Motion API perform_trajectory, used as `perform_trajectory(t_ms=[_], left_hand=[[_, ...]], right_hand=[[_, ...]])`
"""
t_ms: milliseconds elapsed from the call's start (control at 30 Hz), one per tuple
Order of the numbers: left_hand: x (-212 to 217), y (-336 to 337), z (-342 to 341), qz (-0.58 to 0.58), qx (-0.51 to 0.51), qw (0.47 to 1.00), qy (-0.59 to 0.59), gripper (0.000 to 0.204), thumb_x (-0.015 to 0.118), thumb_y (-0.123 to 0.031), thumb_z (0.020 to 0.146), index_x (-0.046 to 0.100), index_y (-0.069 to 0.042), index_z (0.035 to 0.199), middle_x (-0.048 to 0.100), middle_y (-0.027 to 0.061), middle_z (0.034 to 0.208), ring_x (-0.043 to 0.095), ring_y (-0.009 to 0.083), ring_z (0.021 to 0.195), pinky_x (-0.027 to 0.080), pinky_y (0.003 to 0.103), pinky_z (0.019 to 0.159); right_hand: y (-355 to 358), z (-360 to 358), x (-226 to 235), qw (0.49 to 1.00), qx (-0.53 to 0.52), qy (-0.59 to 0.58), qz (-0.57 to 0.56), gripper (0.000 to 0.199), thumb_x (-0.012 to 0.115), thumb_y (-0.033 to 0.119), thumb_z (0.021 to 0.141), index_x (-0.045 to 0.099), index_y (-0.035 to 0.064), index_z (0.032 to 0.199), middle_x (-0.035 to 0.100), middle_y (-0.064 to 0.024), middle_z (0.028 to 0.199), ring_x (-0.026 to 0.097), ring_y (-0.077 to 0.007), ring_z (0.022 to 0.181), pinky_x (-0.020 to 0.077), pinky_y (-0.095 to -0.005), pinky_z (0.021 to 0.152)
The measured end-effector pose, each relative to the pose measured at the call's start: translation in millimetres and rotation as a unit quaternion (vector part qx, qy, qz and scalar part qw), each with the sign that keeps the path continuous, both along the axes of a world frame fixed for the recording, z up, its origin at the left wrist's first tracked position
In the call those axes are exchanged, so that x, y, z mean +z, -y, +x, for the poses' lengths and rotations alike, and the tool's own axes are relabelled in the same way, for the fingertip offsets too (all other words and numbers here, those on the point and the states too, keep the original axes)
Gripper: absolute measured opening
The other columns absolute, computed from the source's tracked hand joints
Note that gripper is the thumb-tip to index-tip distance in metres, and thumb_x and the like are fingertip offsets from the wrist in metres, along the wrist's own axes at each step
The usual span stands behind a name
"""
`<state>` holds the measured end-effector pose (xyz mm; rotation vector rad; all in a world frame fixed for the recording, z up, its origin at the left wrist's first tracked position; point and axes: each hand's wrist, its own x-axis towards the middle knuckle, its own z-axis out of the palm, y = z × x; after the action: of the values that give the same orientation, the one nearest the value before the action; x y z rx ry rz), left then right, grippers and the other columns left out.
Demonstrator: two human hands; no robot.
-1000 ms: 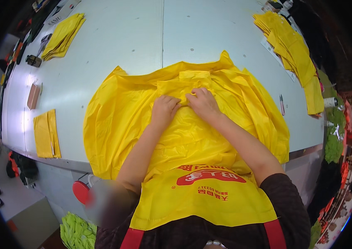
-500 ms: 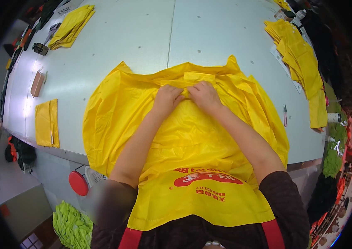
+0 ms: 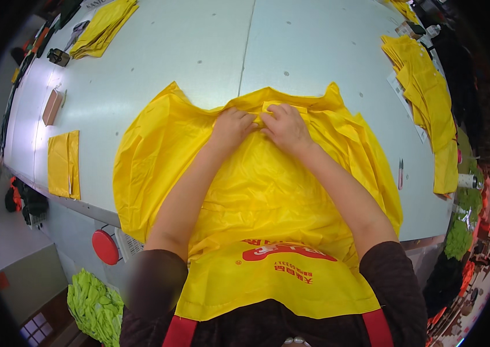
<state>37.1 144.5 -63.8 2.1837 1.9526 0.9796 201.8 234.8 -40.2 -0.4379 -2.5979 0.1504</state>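
Observation:
A large yellow sheet-like garment (image 3: 251,179), thin, shiny and creased, lies spread over the near part of the table, its far edge rising in peaks. My left hand (image 3: 234,128) is closed on the yellow fabric just left of the middle, near that far edge. Close beside it, my right hand (image 3: 284,128) pinches the same fabric, fingertips at a small folded flap. The two hands almost meet, and what lies under the fingers is hidden. Over my front hangs a yellow apron bib (image 3: 285,295) with red print and red straps.
The pale table (image 3: 199,40) has a seam across it. On the left lie a folded yellow piece (image 3: 63,165), a tan block (image 3: 52,107) and a yellow stack (image 3: 103,29). On the right are thread snips (image 3: 400,174) and piled yellow pieces (image 3: 424,92). A red stool (image 3: 105,247) stands below.
My right hand has shifted slightly, its fingers now reaching over the flap. The left hand has edged a little left along the fabric. The view has turned slightly.

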Motion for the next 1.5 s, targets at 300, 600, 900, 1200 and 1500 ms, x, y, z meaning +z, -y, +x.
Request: perform_trajectory(t_ms=[300, 600, 900, 1200, 1500], left_hand=[[4, -50, -48, -0.114, 0.094, 0.988, 0.045, 0.015, 0.058, -0.01, 0.077, 0.062, -0.002, 0.089, 0.061, 0.0137, 0.096, 0.055, 0.0304, 0.09, 0.045, 0.038, 0.076], [26, -81, -66, -0.203, -0.083, 0.973, -0.067, 0.014, 0.061, -0.016, 0.075, 0.062, -0.004, 0.082, 0.06, 0.0087, 0.089, 0.057, 0.0279, 0.083, 0.047, 0.035, 0.073], [32, -87, -70, -0.288, -0.136, 0.94, -0.122, 0.012, 0.055, -0.015, 0.078, 0.06, -0.004, 0.078, 0.06, 0.0108, 0.081, 0.057, 0.0294, 0.081, 0.046, 0.038, 0.071], [23, -84, -70, -0.199, -0.121, 0.967, -0.105, 0.011, 0.054, -0.015, 0.078, 0.059, -0.005, 0.076, 0.06, 0.0095, 0.08, 0.058, 0.0286, 0.079, 0.047, 0.038, 0.069], [12, -88, -72, -0.164, -0.143, 0.955, -0.203, 0.011, 0.05, -0.015, 0.081, 0.055, -0.005, 0.08, 0.06, 0.014, 0.072, 0.059, 0.031, 0.069, 0.047, 0.041, 0.062]], right_hand=[[-25, -14, -11, 0.994, 0.027, 0.0, -0.101, 0.03, 0.058, 0.01, 0.074, 0.056, 0.0074, 0.104, 0.056, -0.0074, 0.08, 0.054, -0.0248, 0.081, 0.0465, -0.0349, 0.069], [-33, -17, -21, 0.996, 0.017, 0.035, -0.086, 0.03, 0.05, 0.005, 0.075, 0.056, 0.0093, 0.104, 0.056, -0.0078, 0.085, 0.053, -0.0261, 0.086, 0.0435, -0.0358, 0.076], [-19, -36, -17, 0.997, -0.032, 0.068, 0.031, 0.022, 0.052, 0.007, 0.069, 0.058, 0.004, 0.09, 0.054, -0.0078, 0.079, 0.05, -0.0241, 0.078, 0.0415, -0.0343, 0.072], [-5, -44, -24, 0.984, -0.071, 0.101, 0.13, 0.027, 0.052, 0.013, 0.072, 0.057, 0.0059, 0.097, 0.054, -0.0067, 0.079, 0.052, -0.022, 0.074, 0.0423, -0.0327, 0.066], [-10, -33, -16, 0.984, 0.032, 0.066, 0.162, 0.039, 0.053, 0.018, 0.076, 0.054, 0.0114, 0.115, 0.056, -0.0139, 0.099, 0.054, -0.0254, 0.084, 0.0409, -0.0354, 0.072]])
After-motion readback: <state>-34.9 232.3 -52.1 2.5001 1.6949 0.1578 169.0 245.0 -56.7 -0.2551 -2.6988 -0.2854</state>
